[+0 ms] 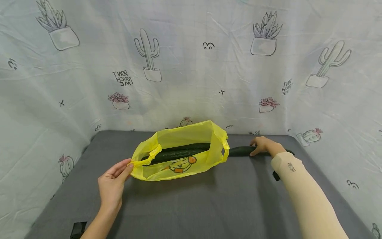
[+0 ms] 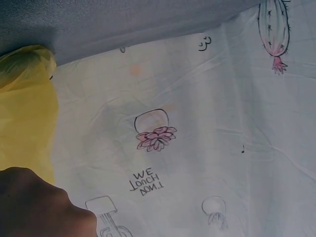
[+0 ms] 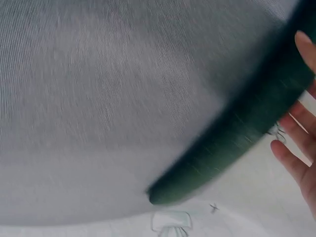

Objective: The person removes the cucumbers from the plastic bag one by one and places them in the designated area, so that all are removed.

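My left hand (image 1: 112,182) pinches one handle of a yellow plastic bag (image 1: 194,132) between thumb and fingers. The bag lies on its side with its mouth held wide toward me. Dark green cucumbers (image 1: 174,154) lie lengthwise inside it. To the right of the bag, another long cucumber (image 1: 238,151) rests on the table, its left end close by the bag's other handle. My right hand (image 1: 265,146) grips that cucumber from above. In the right wrist view, the thumb and fingers (image 3: 295,131) are on opposite sides of the cucumber (image 3: 224,136).
A grey cloth covers the table (image 1: 191,209). Behind and at both sides hangs a pale curtain (image 1: 185,66) printed with cacti, meeting the table's far edge. Small black devices (image 1: 78,229) show beside the wrists.
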The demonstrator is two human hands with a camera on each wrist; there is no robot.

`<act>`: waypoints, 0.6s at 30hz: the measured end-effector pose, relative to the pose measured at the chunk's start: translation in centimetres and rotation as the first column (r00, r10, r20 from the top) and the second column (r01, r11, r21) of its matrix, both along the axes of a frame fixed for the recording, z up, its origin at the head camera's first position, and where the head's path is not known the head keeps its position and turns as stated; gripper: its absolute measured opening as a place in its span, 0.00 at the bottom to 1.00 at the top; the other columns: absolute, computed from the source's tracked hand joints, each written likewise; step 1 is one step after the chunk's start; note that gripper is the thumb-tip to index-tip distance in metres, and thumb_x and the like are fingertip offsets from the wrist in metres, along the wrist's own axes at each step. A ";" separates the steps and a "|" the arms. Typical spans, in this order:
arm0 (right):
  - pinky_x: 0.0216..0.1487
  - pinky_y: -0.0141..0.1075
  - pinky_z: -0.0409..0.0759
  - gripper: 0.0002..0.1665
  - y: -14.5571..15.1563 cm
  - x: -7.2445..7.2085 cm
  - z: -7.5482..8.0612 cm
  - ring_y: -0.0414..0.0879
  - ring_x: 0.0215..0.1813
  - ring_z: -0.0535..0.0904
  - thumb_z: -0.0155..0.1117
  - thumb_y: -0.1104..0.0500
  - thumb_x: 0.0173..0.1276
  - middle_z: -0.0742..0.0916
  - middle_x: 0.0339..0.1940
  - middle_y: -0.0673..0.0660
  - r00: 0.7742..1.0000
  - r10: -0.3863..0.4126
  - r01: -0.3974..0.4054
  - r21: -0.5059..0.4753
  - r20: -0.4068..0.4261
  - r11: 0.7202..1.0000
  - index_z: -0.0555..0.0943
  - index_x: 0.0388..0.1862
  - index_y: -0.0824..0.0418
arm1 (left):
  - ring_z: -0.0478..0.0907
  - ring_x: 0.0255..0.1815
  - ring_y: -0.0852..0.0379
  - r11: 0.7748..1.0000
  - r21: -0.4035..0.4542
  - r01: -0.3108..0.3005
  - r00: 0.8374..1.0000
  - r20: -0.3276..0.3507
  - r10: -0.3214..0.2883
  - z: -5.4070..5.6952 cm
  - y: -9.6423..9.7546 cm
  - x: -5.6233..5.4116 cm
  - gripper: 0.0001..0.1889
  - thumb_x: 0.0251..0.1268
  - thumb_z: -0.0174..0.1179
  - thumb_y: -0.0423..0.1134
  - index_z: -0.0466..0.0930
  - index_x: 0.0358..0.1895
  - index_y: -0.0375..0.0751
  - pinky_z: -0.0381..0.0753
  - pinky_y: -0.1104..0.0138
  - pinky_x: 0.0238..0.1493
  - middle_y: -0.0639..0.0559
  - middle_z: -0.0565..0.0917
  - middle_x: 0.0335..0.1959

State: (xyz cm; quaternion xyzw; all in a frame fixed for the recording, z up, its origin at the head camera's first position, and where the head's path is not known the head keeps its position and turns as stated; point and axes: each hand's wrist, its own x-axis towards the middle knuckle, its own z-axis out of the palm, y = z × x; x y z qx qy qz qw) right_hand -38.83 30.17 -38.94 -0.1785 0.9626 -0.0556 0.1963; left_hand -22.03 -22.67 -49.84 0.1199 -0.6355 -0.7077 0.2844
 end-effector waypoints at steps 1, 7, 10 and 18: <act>0.52 0.56 0.74 0.35 0.0 0.0 0.4 0.68 0.54 0.72 0.71 0.53 0.54 0.77 0.51 0.75 1.000 -0.004 0.004 -0.001 0.014 1.000 0.73 0.56 0.72 | 0.83 0.37 0.52 1.000 0.006 0.002 1.000 -0.003 -0.002 0.0 0.0 0.0 0.21 0.44 0.73 0.40 0.84 0.45 0.40 0.83 0.68 0.31 0.43 0.85 0.40; 0.47 0.52 0.79 0.26 -0.2 0.3 2.3 0.63 0.48 0.77 0.68 0.53 0.58 0.81 0.45 0.70 0.997 -0.010 0.011 -0.011 0.079 1.000 0.77 0.47 0.71 | 0.83 0.37 0.51 1.000 0.008 0.006 1.000 -0.014 -0.006 0.2 0.2 0.0 0.20 0.44 0.73 0.41 0.84 0.44 0.40 0.83 0.68 0.32 0.42 0.85 0.40; 0.42 0.50 0.80 0.22 -0.3 0.5 3.1 0.57 0.45 0.79 0.65 0.51 0.60 0.82 0.41 0.64 0.988 -0.039 0.039 0.003 0.152 0.999 0.79 0.43 0.68 | 0.83 0.37 0.51 1.000 0.013 0.008 1.000 -0.010 -0.008 0.2 0.2 0.1 0.20 0.43 0.73 0.41 0.84 0.44 0.40 0.83 0.67 0.31 0.42 0.85 0.40; 0.44 0.53 0.79 0.22 -0.9 1.5 5.0 0.58 0.48 0.77 0.59 0.47 0.66 0.82 0.42 0.64 0.954 -0.073 0.062 0.045 0.292 0.997 0.79 0.46 0.65 | 0.83 0.36 0.51 0.999 0.030 0.010 1.000 -0.006 -0.010 -0.2 0.3 0.3 0.21 0.43 0.73 0.41 0.84 0.44 0.40 0.83 0.67 0.31 0.42 0.85 0.40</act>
